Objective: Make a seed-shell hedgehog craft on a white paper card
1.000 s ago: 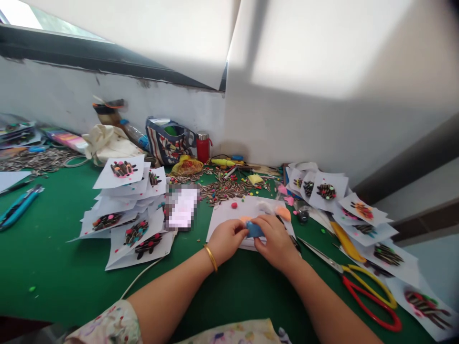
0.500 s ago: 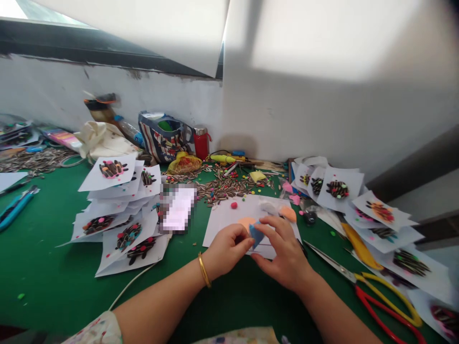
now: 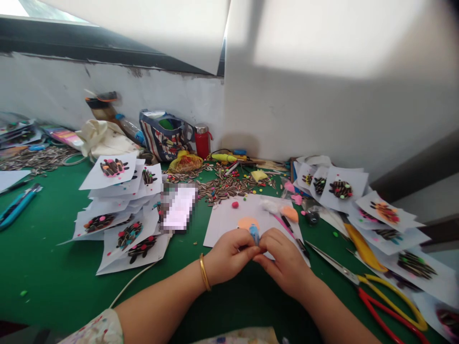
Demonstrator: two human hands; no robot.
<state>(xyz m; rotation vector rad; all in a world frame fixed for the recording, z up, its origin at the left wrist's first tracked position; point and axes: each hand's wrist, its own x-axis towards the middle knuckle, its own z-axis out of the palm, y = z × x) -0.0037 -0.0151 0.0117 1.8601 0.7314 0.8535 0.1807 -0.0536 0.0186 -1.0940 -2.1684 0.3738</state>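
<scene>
I am pinching the blue clay [image 3: 254, 234] between the fingertips of both hands, just above the near part of the white sheet [image 3: 219, 222]; my left hand [image 3: 232, 252] is holding a narrow grip, thumb against bent fingers, and my right hand [image 3: 284, 257] is meeting it from the other side, its fingers curling close about the piece; my fingers are hiding the lower part of the clay, so I am not seeing exactly where each pad is pressing.

From its look I am judging it light, soft and easily dented, perhaps a little tacky rather than slippery; it is probably asking for a gentle hold at its edges with the finger pads, since a hard squeeze would likely be flattening it.

Counting, I am seeing one blue piece; two orange pieces, a round one [image 3: 247, 222] lying just beyond my left fingers and a lump [image 3: 289, 213] near the sheet's far right corner; one whitish lump [image 3: 268, 206] beside that; one red ball [image 3: 234, 205] resting near the far left corner; one pair of scissors [image 3: 353, 276] lying to the right; one red flask [image 3: 202, 143] standing by the wall; the seeds [image 3: 224, 188] are scattering too thickly for counting, and the decorated cards [image 3: 98, 176] are overlapping too much.
</scene>
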